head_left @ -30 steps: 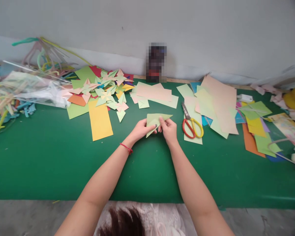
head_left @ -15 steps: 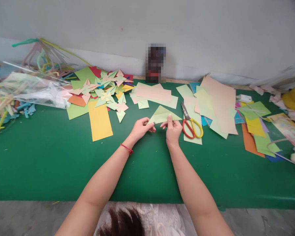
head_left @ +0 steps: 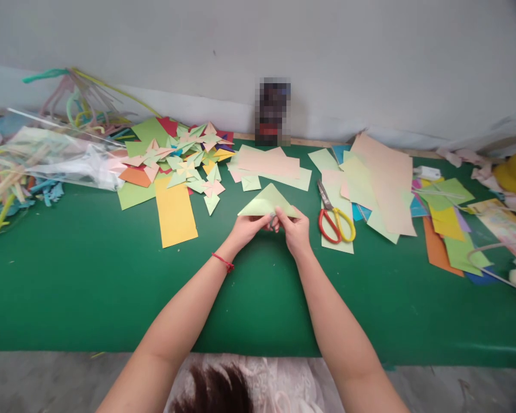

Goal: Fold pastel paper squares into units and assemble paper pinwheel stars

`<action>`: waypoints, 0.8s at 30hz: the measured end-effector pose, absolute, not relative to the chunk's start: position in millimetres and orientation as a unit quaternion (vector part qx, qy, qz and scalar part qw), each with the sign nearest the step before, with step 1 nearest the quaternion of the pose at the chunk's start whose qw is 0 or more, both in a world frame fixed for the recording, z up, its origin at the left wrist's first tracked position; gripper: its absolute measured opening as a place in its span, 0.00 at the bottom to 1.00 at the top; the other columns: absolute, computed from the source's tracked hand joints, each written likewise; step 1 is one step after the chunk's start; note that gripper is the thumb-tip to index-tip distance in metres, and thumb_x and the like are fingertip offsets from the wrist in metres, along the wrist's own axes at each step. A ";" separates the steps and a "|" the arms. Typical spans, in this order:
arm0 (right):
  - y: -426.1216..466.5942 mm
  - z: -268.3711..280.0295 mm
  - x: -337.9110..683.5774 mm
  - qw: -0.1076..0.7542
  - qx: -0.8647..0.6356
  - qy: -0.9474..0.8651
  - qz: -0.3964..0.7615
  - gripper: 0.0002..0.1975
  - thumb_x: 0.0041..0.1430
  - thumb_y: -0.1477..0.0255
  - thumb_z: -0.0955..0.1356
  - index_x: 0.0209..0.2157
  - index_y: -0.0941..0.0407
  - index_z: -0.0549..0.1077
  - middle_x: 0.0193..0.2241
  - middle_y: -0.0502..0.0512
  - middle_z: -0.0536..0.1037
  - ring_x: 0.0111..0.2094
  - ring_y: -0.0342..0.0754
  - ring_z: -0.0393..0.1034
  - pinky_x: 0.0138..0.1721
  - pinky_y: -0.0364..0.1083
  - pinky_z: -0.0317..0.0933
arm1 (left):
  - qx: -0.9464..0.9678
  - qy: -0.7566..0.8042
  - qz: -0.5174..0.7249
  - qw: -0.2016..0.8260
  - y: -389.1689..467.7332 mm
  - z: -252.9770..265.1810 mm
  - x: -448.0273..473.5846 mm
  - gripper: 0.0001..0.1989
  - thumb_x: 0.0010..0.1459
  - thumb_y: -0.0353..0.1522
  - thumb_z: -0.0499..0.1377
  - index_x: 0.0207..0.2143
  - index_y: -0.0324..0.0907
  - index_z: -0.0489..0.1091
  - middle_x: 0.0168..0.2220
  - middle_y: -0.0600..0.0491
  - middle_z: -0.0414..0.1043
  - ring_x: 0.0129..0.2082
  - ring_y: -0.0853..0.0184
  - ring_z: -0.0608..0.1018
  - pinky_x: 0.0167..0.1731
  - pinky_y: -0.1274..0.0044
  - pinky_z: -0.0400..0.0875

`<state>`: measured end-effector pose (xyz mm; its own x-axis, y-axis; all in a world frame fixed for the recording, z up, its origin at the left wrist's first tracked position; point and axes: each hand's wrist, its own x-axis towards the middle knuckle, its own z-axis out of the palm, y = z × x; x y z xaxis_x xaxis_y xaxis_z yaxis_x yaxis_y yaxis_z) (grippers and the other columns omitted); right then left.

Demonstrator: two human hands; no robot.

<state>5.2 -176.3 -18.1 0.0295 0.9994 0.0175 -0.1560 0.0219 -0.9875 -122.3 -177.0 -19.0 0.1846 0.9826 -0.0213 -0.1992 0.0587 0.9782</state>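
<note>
A light green paper (head_left: 267,201), folded into a triangle with its point away from me, is held just above the green table. My left hand (head_left: 251,228) pinches its lower edge from the left, thumb near the middle. My right hand (head_left: 295,228) grips the same edge from the right, its thumb close to the left one. Fingers of both hands are partly hidden under the paper. To the right lie scissors (head_left: 333,215) with one red and one yellow handle, resting on a pale green sheet (head_left: 343,246). A small green folded square (head_left: 251,183) lies beyond the paper.
Folded paper pieces (head_left: 189,166) and a yellow sheet (head_left: 176,221) lie left on the table (head_left: 249,304). Pink sheets (head_left: 269,162) are at the back, before a blurred dark object (head_left: 273,115). Coloured strips (head_left: 21,172) fill the far left; more sheets (head_left: 389,183) and a cable (head_left: 494,246) lie right.
The green triangle has shifted left and levelled out between my hands. My right hand has moved left, bringing both thumbs together at the middle of the lower edge.
</note>
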 end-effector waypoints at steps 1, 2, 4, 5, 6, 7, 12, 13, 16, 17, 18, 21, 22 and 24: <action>-177.1 -17.2 5.1 0.541 -0.460 -0.467 0.527 0.13 0.49 0.60 0.69 0.22 0.55 0.67 0.15 0.46 0.69 0.17 0.41 0.63 0.19 0.43 0.58 | 0.485 0.410 0.493 0.594 -177.1 -19.1 -122.1 0.14 0.49 0.41 0.60 0.24 0.37 0.67 0.21 0.55 0.69 0.23 0.72 0.71 0.27 0.78 0.67; -177.6 -16.5 5.2 0.533 -0.462 -0.474 0.527 0.14 0.49 0.60 0.69 0.21 0.55 0.67 0.15 0.46 0.68 0.17 0.41 0.62 0.19 0.42 0.57 | 0.491 0.412 0.492 0.589 -177.0 -19.2 -122.0 0.14 0.49 0.40 0.60 0.23 0.37 0.66 0.20 0.55 0.68 0.23 0.72 0.71 0.27 0.78 0.67; -177.9 -15.7 5.9 0.525 -0.463 -0.482 0.527 0.13 0.50 0.61 0.68 0.22 0.55 0.67 0.15 0.46 0.68 0.16 0.40 0.61 0.18 0.42 0.56 | 0.492 0.415 0.490 0.588 -176.3 -19.7 -122.0 0.15 0.50 0.41 0.59 0.22 0.38 0.65 0.18 0.56 0.66 0.21 0.73 0.70 0.26 0.79 0.66; -177.8 -15.7 6.3 0.525 -0.461 -0.482 0.528 0.13 0.50 0.61 0.68 0.22 0.55 0.67 0.15 0.46 0.68 0.16 0.40 0.61 0.18 0.42 0.56 | 0.486 0.418 0.488 0.592 -175.9 -20.2 -121.9 0.16 0.51 0.42 0.58 0.21 0.38 0.65 0.17 0.57 0.66 0.20 0.73 0.70 0.26 0.78 0.66; -177.6 -15.9 6.6 0.526 -0.459 -0.482 0.529 0.13 0.50 0.61 0.68 0.23 0.55 0.67 0.15 0.46 0.68 0.16 0.40 0.61 0.18 0.42 0.56 | 0.478 0.425 0.487 0.595 -175.6 -20.9 -121.6 0.17 0.52 0.43 0.57 0.21 0.38 0.65 0.16 0.57 0.65 0.19 0.73 0.70 0.26 0.78 0.66; -177.3 -16.3 6.9 0.527 -0.457 -0.482 0.530 0.12 0.50 0.61 0.68 0.24 0.55 0.68 0.15 0.45 0.68 0.16 0.40 0.60 0.18 0.42 0.56 | 0.468 0.434 0.488 0.595 -175.3 -21.7 -121.2 0.18 0.53 0.43 0.56 0.21 0.38 0.65 0.15 0.57 0.65 0.18 0.73 0.69 0.25 0.78 0.66; -175.4 -20.0 7.4 0.521 -0.461 -0.471 0.543 0.12 0.50 0.59 0.68 0.27 0.55 0.69 0.16 0.46 0.70 0.16 0.40 0.61 0.19 0.42 0.57 | 0.439 0.454 0.504 0.589 -175.1 -24.1 -121.2 0.22 0.55 0.47 0.52 0.22 0.37 0.67 0.13 0.56 0.65 0.16 0.72 0.70 0.24 0.78 0.67; -174.9 -20.7 7.7 0.519 -0.461 -0.467 0.548 0.13 0.51 0.59 0.67 0.28 0.55 0.69 0.16 0.46 0.70 0.16 0.41 0.61 0.19 0.42 0.58 | 0.438 0.449 0.506 0.592 -175.2 -23.9 -121.8 0.22 0.55 0.48 0.52 0.23 0.38 0.67 0.14 0.56 0.65 0.16 0.72 0.70 0.24 0.77 0.68; -173.1 -22.9 9.3 0.518 -0.464 -0.457 0.554 0.13 0.51 0.58 0.67 0.28 0.55 0.69 0.17 0.46 0.71 0.16 0.41 0.62 0.19 0.42 0.59 | 0.435 0.435 0.509 0.602 -175.4 -21.8 -123.9 0.24 0.55 0.49 0.49 0.23 0.38 0.67 0.14 0.56 0.66 0.16 0.72 0.70 0.24 0.77 0.68; -172.4 -23.6 10.2 0.523 -0.465 -0.455 0.551 0.13 0.51 0.59 0.67 0.28 0.55 0.69 0.17 0.47 0.72 0.16 0.40 0.62 0.19 0.42 0.59 | 0.432 0.433 0.509 0.605 -175.4 -20.8 -124.4 0.25 0.55 0.50 0.49 0.23 0.37 0.67 0.14 0.55 0.66 0.16 0.71 0.70 0.23 0.77 0.68; -171.8 -24.3 11.2 0.529 -0.467 -0.451 0.546 0.13 0.51 0.59 0.67 0.27 0.55 0.69 0.17 0.47 0.72 0.16 0.40 0.62 0.19 0.41 0.59 | 0.429 0.433 0.510 0.607 -175.5 -19.9 -124.8 0.26 0.55 0.50 0.48 0.23 0.37 0.67 0.14 0.55 0.66 0.16 0.71 0.70 0.23 0.77 0.68; -169.8 -27.0 14.2 0.555 -0.478 -0.433 0.525 0.13 0.50 0.60 0.68 0.27 0.56 0.69 0.18 0.47 0.73 0.16 0.39 0.63 0.19 0.40 0.60 | 0.425 0.437 0.512 0.605 -175.5 -18.4 -125.2 0.27 0.56 0.51 0.47 0.23 0.37 0.68 0.14 0.54 0.66 0.16 0.70 0.71 0.23 0.77 0.68; -169.1 -28.0 15.1 0.562 -0.482 -0.427 0.520 0.13 0.50 0.60 0.68 0.27 0.56 0.69 0.18 0.47 0.73 0.16 0.38 0.63 0.20 0.40 0.61 | 0.427 0.438 0.512 0.602 -175.3 -18.5 -125.3 0.27 0.55 0.51 0.47 0.23 0.37 0.68 0.14 0.54 0.66 0.17 0.70 0.71 0.23 0.77 0.68; -167.8 -29.7 16.2 0.571 -0.483 -0.415 0.518 0.14 0.50 0.60 0.68 0.27 0.57 0.68 0.19 0.48 0.74 0.17 0.38 0.64 0.20 0.40 0.62 | 0.437 0.442 0.512 0.593 -174.6 -19.7 -125.5 0.26 0.55 0.50 0.49 0.23 0.37 0.68 0.15 0.54 0.67 0.17 0.70 0.72 0.24 0.77 0.68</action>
<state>16.2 -167.8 -29.7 0.1183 0.9926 -0.0262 -0.1899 -0.0032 -0.9818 -125.5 -174.6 -19.7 0.0836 0.9935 -0.0771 -0.2211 0.0940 0.9707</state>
